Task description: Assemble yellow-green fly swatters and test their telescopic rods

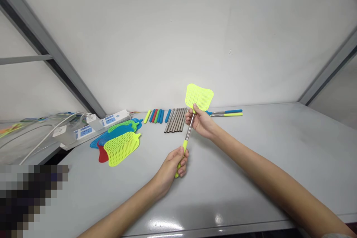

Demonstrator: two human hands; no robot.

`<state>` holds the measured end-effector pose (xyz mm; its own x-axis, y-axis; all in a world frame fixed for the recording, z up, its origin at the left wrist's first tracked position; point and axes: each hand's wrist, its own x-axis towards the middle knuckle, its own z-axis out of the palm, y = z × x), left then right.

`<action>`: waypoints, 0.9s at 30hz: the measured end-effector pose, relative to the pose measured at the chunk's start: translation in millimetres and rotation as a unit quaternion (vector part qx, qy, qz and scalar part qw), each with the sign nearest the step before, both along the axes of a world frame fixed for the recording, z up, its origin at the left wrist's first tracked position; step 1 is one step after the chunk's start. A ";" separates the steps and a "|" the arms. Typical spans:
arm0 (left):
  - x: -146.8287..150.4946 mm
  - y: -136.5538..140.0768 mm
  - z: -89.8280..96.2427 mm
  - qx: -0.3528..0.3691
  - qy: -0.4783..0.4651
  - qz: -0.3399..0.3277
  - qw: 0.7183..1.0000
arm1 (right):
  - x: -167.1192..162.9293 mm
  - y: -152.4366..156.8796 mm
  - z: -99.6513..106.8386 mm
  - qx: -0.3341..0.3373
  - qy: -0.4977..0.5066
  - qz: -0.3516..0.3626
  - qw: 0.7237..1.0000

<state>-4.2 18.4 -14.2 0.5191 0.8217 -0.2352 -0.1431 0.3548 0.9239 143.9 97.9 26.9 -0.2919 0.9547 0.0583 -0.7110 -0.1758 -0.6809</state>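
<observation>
Between my two hands is a yellow-green fly swatter [198, 96], tilted with its perforated head up and a metal rod running down to a yellow-green grip. My left hand [174, 165] is wrapped round that grip. Up at the neck, just below the head, my right hand [201, 121] pinches the swatter with thumb and fingers. Behind them on the table lies a row of metal rods [175, 121]. Coloured handle grips [156, 116] in blue, red, green and yellow-green lie left of the rods. Loose swatter heads [122, 148] in yellow-green, blue, green and red overlap at the left.
Beyond my right hand, swatters with blue and yellow-green grips [233, 115] lie near the wall. A white power strip [114, 118] with plugged-in adapters and cables runs along the table's left side. Clear plastic bags [25, 137] lie farther left. A white wall [167, 44] rises behind the grey table [267, 148].
</observation>
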 end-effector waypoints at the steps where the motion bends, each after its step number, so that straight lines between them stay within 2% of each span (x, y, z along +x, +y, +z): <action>1: -0.3 0.0 0.7 -0.005 0.000 0.000 1.000 | -1.7 -1.0 -0.9 -0.009 0.015 0.004 1.000; 4: -1.0 -0.1 2.7 -0.025 0.007 -0.004 1.000 | -7.3 -4.8 -3.7 -0.043 0.058 -0.001 0.997; 9: -1.0 -1.9 2.0 -0.039 0.018 -0.016 0.999 | -16.9 -12.7 -9.9 -0.073 0.069 -0.096 0.990; 12: -0.1 -3.0 0.4 -0.039 0.024 -0.023 0.999 | -20.4 -16.6 -12.5 -0.088 0.074 -0.125 0.985; 27: 3.7 -4.8 0.8 -0.070 0.020 -0.023 0.997 | -31.0 -29.6 -27.4 -0.134 0.160 -0.150 0.966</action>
<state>-0.5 13.6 -13.4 0.5433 0.7551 -0.3669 -0.0868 0.4852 0.8701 113.0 68.2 -0.5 -0.0083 0.9870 -0.1605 -0.9240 -0.0689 -0.3762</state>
